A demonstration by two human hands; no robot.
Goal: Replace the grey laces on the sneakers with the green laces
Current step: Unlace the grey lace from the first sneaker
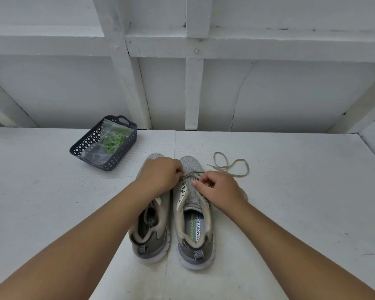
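I have both hands on the right sneaker point(194, 215), working at the last of its grey lace point(193, 174), which crosses only the eyelets nearest the toe. My left hand point(160, 177) is closed, its fingertips pinching the lace at the left eyelet row. My right hand point(218, 189) is curled too, thumb and forefinger pressed together at the right row, on what I take to be the other run of the same lace, though the contact itself is hidden behind the knuckles.

The left sneaker point(149, 224) sits just beside it, partly under my left wrist, and looks unlaced already. A loose lace point(231, 166) lies in loops on the table point(290, 191) to the right of the toes, near but apart from the shoes. The green laces point(114, 140) are inside a clear bag in the dark basket point(89, 144), well off to the left and behind.

To finish this step cleanly, I judge it best to draw one side out at a time, pulling along the line of the eyelet and not upward, so the tip does not snag on the mesh. The shoe is light and could slide or tip toward me, so one hand should brace it while the other pulls. Once free, this lace should go by the loose one, away from the basket.
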